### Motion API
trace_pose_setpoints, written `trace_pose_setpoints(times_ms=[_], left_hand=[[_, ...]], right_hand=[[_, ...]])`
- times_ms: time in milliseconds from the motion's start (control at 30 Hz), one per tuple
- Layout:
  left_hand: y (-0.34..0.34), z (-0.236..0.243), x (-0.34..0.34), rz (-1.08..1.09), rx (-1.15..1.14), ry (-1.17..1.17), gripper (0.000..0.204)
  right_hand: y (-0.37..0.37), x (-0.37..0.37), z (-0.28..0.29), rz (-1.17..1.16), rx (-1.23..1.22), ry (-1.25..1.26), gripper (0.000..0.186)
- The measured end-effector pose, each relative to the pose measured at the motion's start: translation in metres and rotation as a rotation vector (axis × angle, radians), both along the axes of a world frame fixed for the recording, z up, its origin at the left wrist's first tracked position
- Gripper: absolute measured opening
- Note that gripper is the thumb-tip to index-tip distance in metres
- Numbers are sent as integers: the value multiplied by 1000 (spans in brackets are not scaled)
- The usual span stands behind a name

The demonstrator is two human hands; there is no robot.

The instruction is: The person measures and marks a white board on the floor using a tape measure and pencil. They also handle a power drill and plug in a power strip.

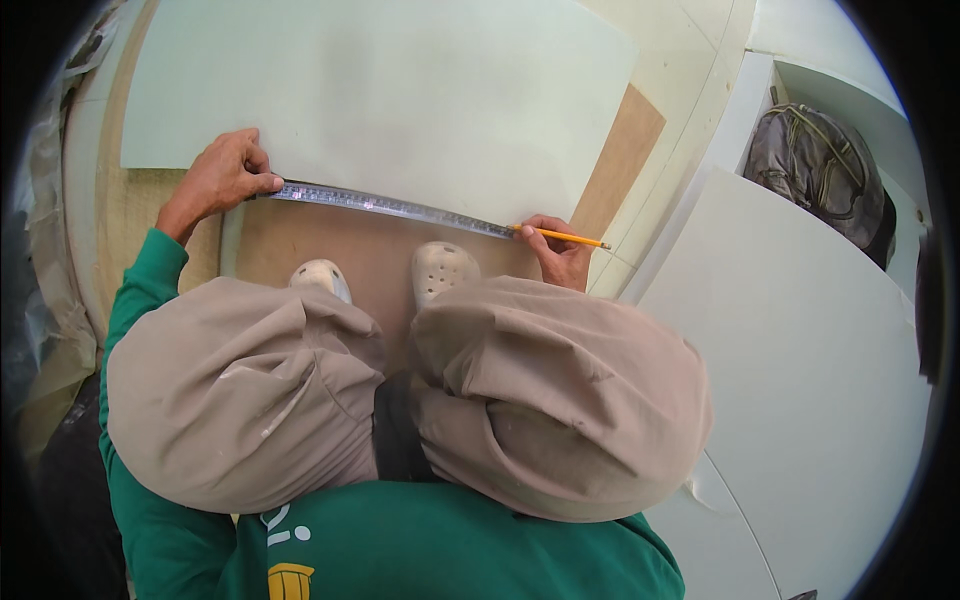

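Observation:
A large pale green-white sheet (400,90) lies flat in front of me. Along its near edge stretches a clear ruler (385,205) with dark markings, tilted slightly down to the right. My left hand (228,175) pinches the ruler's left end between thumb and fingers. At the other end, my right hand (558,255) holds a yellow pencil (572,238) between thumb and fingers, its tip side by the ruler's right end and its eraser end pointing right. Whether the right fingers also press on the ruler I cannot tell.
Brown board (620,150) shows beneath the sheet on the right. My beige clogs (443,270) stand close to the near edge, between my bent knees. A pale panel (790,390) fills the right side, with a dark backpack (815,165) in a recess behind it. Clear plastic wrap (55,300) hangs far left.

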State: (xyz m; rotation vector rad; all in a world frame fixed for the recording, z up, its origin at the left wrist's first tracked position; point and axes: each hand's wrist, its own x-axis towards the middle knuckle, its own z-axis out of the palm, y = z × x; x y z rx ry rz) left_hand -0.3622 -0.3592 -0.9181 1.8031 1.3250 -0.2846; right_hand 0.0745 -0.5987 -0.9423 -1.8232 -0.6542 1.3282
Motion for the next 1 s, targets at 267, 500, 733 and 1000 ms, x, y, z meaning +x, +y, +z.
trace_pose_setpoints(times_ms=[267, 500, 733, 1000], left_hand=[[4, -4, 2, -61, 11, 36, 30], [5, 0, 4, -15, -49, 72, 32], [2, 9, 5, -11, -28, 67, 32], [4, 0, 5, -43, -16, 40, 31]], right_hand=[[-4, 0, -3, -11, 17, -12, 16], [1, 1, -2, 0, 12, -6, 15], [1, -1, -4, -26, 42, 29, 15], [-6, 1, -10, -35, 55, 30, 15]])
